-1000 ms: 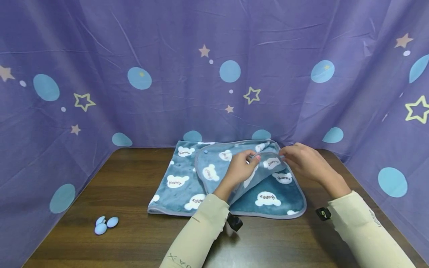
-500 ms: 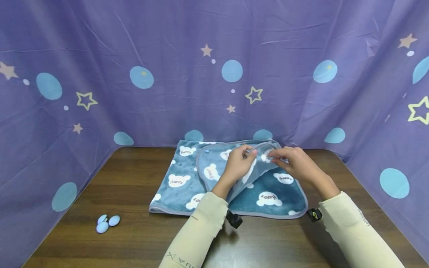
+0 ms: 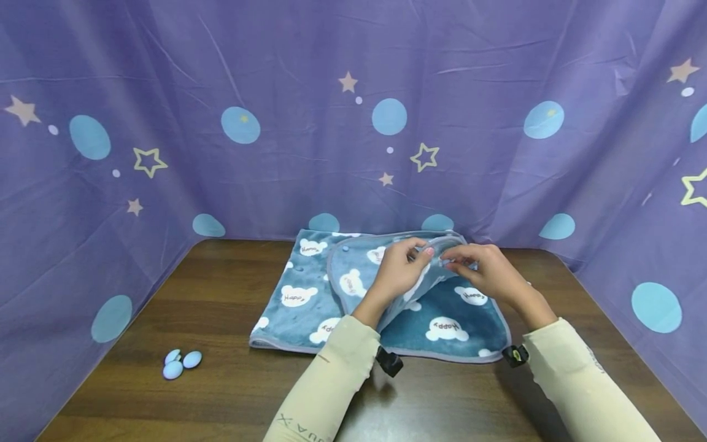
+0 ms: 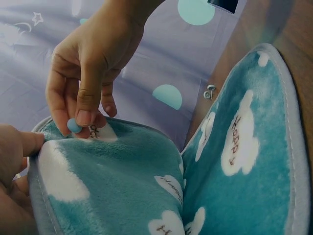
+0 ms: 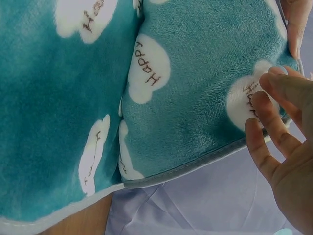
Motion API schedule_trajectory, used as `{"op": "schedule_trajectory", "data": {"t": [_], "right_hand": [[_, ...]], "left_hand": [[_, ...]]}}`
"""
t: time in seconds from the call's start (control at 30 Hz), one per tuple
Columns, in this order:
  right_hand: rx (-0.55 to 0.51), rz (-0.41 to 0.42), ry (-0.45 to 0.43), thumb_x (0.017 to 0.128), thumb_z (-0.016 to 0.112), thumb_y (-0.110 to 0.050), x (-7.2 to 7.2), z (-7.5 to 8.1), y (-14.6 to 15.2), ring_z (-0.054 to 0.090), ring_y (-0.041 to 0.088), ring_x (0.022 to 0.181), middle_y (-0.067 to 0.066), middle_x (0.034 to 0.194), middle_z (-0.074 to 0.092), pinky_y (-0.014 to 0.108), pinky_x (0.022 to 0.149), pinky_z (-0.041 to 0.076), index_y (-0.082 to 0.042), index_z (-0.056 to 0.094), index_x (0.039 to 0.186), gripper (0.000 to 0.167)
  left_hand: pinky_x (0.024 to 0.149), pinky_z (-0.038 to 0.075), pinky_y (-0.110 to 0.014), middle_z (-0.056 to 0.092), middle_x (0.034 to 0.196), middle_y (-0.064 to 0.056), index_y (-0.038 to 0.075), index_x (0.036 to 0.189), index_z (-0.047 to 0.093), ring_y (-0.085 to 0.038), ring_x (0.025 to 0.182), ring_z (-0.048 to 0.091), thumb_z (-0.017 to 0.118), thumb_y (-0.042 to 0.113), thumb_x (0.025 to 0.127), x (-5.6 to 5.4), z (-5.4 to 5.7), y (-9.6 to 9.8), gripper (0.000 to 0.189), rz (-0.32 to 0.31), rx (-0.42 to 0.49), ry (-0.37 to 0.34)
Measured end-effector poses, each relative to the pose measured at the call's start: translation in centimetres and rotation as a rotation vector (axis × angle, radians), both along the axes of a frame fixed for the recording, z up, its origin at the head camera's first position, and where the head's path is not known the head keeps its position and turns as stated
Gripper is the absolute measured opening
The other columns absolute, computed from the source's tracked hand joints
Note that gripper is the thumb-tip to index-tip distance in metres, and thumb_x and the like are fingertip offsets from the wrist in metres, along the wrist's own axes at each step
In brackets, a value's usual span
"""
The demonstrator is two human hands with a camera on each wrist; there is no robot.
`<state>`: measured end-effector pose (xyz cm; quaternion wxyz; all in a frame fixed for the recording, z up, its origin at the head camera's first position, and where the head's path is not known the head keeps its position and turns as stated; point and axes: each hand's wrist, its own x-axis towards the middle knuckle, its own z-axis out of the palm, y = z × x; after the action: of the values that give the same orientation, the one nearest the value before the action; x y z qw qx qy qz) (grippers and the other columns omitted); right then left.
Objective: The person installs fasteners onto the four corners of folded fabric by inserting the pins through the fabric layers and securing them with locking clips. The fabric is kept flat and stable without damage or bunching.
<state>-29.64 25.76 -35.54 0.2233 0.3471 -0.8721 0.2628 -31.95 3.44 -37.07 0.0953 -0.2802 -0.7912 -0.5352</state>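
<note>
From my remote station I see the teal plush blanket with white "Happy" bear heads and grey trim (image 3: 411, 325) spread across the centre of the head frame, on a dark brown wooden table (image 3: 436, 405). Right of centre, the person's left hand (image 3: 399, 270) pinches the blanket's raised, grey-trimmed edge. Just beside it, the right hand (image 3: 491, 271) has thumb and finger together on a small, round, light-blue button (image 4: 74, 126) — I cannot tell whether that touches the cloth. Three smooth, pale-blue oval pieces (image 3: 173, 369) lie at lower left — well apart from both hands.
</note>
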Motion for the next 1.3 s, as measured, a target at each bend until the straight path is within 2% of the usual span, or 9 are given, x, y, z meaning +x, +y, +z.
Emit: {"op": "schedule_trajectory", "data": {"t": [0.2,0.37,0.47,0.57,0.67,0.77,0.9,1.07,1.3], "right_hand": [[-0.057,0.007,0.085,0.081,0.082,0.008,-0.2,-0.6,0.0,0.062,0.012,0.083,-0.002,0.096,0.070,0.029,0.070,0.053,-0.011,0.078,0.103,0.030],[-0.064,-0.022,0.208,0.075,0.087,0.005,-0.5,-0.9,-0.1,0.053,0.036,0.105,0.019,0.122,0.059,0.049,0.088,0.039,-0.013,0.080,0.097,0.029],[-0.066,-0.029,0.201,0.075,0.087,0.004,-0.5,-0.9,0.0,0.052,0.042,0.116,0.023,0.135,0.058,0.059,0.093,0.037,-0.014,0.079,0.097,0.030],[-0.069,-0.028,0.155,0.078,0.085,0.005,-0.5,-1.0,0.1,0.057,0.038,0.119,0.015,0.130,0.064,0.055,0.096,0.044,-0.014,0.079,0.100,0.030],[-0.082,-0.032,0.129,0.080,0.083,0.007,-0.4,-1.2,0.2,0.063,0.030,0.113,0.008,0.119,0.070,0.042,0.090,0.052,-0.013,0.078,0.103,0.031],[-0.103,-0.028,0.138,0.079,0.083,0.009,-0.5,-1.4,0.2,0.066,0.023,0.102,0.004,0.111,0.071,0.031,0.082,0.052,-0.011,0.078,0.103,0.031],[-0.136,-0.016,0.168,0.079,0.083,0.010,-0.6,-1.5,0.1,0.067,0.020,0.095,0.004,0.106,0.072,0.032,0.077,0.051,-0.009,0.076,0.102,0.030],[-0.157,-0.075,0.183,0.078,0.085,0.007,-0.6,-1.6,-0.5,0.062,0.019,0.081,0.004,0.093,0.068,0.025,0.072,0.047,-0.005,0.064,0.100,0.033],[-0.178,-0.095,0.200,0.078,0.085,0.008,-0.9,-1.7,-1.0,0.060,0.019,0.073,0.011,0.094,0.071,0.019,0.063,0.043,0.001,0.054,0.131,0.061]], "left_hand": [[0.065,0.050,-0.026,0.070,0.088,-0.005,0.006,0.119,0.073,-0.010,0.073,0.060,0.064,0.022,0.103,0.1,0.1,0.0,0.025,-0.027,-0.016,0.027],[0.064,0.050,-0.024,0.069,0.084,-0.003,0.007,0.120,0.073,-0.010,0.072,0.060,0.064,0.024,0.103,0.1,0.1,0.2,0.025,-0.048,-0.024,0.011],[0.063,0.050,-0.024,0.068,0.082,-0.001,0.008,0.121,0.073,-0.009,0.072,0.060,0.064,0.025,0.103,0.2,0.2,0.2,0.026,-0.055,-0.033,-0.008],[0.062,0.049,-0.025,0.067,0.082,0.000,0.008,0.121,0.073,-0.009,0.072,0.060,0.064,0.025,0.103,0.2,0.2,0.2,0.026,-0.055,-0.040,-0.019],[0.060,0.049,-0.024,0.066,0.080,-0.001,0.008,0.121,0.073,-0.009,0.070,0.059,0.064,0.025,0.103,0.3,0.1,0.2,0.026,-0.055,-0.047,-0.024],[0.060,0.049,-0.024,0.066,0.080,-0.001,0.007,0.121,0.073,-0.009,0.070,0.059,0.064,0.025,0.104,0.4,0.1,0.2,0.026,-0.058,-0.043,-0.032],[0.063,0.050,-0.025,0.068,0.082,-0.002,0.007,0.119,0.073,-0.010,0.073,0.060,0.064,0.026,0.103,0.3,0.2,0.3,0.026,-0.057,-0.030,-0.031],[0.065,0.050,-0.026,0.067,0.083,-0.002,0.008,0.120,0.073,-0.010,0.074,0.060,0.063,0.027,0.104,0.3,0.3,0.1,0.027,-0.040,-0.040,-0.027],[0.065,0.051,-0.025,0.067,0.086,0.000,0.009,0.123,0.072,-0.009,0.076,0.061,0.063,0.030,0.104,0.6,0.5,-0.1,0.030,-0.039,-0.053,-0.053]]}}
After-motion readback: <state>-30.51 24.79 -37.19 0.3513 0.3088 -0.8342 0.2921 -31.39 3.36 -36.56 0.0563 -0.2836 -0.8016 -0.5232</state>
